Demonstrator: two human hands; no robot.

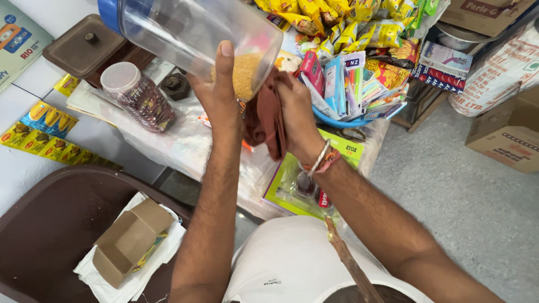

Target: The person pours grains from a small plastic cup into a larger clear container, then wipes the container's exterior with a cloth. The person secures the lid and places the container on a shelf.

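Observation:
My left hand (216,90) grips a large clear plastic jar (191,33) with a blue lid, tilted on its side with its base end toward me. Orange-yellow crumbs (245,73) lie inside near that end. My right hand (297,118) holds a brown cloth (264,115) bunched against the jar's end, right beside my left hand. Bangles and a thread band ring the right wrist.
A small jar with a white lid (137,95) stands on the plastic-covered counter at left. A blue basket of packets and pens (351,84) lies behind the hands. A brown bin (50,224) holds an open cardboard box (129,238). Cardboard boxes (505,134) sit on the floor at right.

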